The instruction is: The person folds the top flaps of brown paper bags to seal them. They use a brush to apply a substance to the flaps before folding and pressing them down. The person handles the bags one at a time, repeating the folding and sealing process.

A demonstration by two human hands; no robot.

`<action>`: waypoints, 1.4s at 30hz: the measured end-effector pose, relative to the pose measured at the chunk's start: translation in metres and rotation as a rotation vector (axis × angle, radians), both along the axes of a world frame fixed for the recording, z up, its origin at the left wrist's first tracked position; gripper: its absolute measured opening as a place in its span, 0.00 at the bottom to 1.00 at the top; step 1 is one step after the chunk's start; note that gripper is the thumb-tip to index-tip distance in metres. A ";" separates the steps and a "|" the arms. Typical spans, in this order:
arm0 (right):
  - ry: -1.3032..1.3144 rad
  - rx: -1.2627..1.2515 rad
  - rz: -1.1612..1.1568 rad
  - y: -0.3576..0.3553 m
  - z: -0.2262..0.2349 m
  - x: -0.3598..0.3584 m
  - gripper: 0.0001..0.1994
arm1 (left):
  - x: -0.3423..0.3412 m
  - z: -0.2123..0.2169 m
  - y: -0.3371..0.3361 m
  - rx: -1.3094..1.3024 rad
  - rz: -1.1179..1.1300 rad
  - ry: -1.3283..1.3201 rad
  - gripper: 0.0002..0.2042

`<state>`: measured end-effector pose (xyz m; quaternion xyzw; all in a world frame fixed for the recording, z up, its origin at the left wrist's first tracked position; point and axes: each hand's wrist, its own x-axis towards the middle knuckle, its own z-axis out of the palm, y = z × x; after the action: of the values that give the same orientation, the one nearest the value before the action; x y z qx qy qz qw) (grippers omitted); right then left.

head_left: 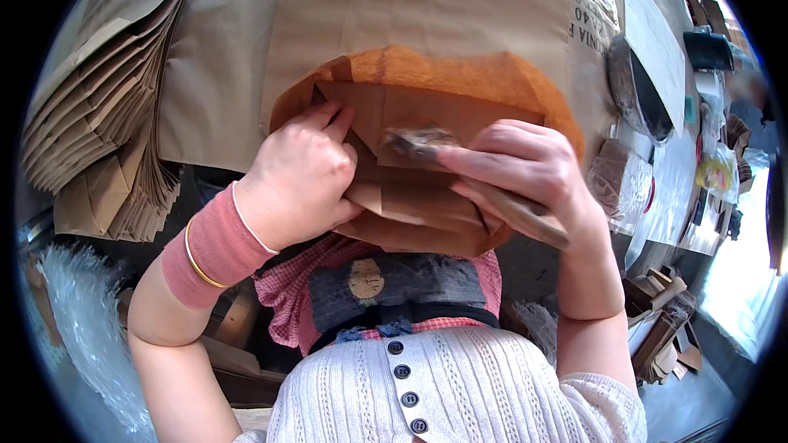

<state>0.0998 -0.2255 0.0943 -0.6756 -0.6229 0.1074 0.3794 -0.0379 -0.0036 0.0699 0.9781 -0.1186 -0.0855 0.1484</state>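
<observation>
A brown paper bag (435, 189) with folded flaps lies in front of me at the table's near edge. Around its far side and ends runs an orange-brown band (443, 74). My left hand (300, 168) is closed on the bag's left side, with fingertips tucked at a fold and the thumb on the near flap. In my right hand (525, 168) is a brush with a wooden handle (525, 212). Its worn, matted bristles (414, 142) are over the middle of the bag, close to the paper; whether they touch it I cannot tell.
Brown paper sheets (394, 0) cover the table ahead. At the left stands a fanned stack of folded paper bags (107, 115). On the right are a dark, crusted open container (636, 86), a clear plastic bundle (621, 172) and a white board (652, 41). Cardboard scraps (665, 320) lie low at right.
</observation>
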 end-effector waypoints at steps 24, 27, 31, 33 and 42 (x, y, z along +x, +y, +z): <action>0.615 -0.034 -0.839 -0.023 -0.019 -0.042 0.02 | 0.028 -0.032 0.005 -0.239 0.250 -0.101 0.03; 0.605 -0.011 -0.803 -0.023 -0.015 -0.039 0.02 | 0.025 -0.023 0.005 -0.306 0.296 -0.039 0.04; 0.476 0.126 -0.777 -0.024 0.007 -0.050 0.02 | 0.020 -0.043 -0.003 -0.150 0.294 -0.243 0.04; 0.460 0.137 -0.720 -0.016 0.005 -0.051 0.02 | 0.024 -0.043 -0.002 -0.149 0.282 -0.228 0.04; 0.812 0.114 -0.656 0.037 -0.039 -0.070 0.03 | 0.055 -0.040 0.008 -0.205 0.407 -0.042 0.10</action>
<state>0.0298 -0.1884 0.0550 -0.7173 -0.1864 0.2021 0.6402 0.0171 0.0043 0.0303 0.9632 0.0700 -0.0209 0.2586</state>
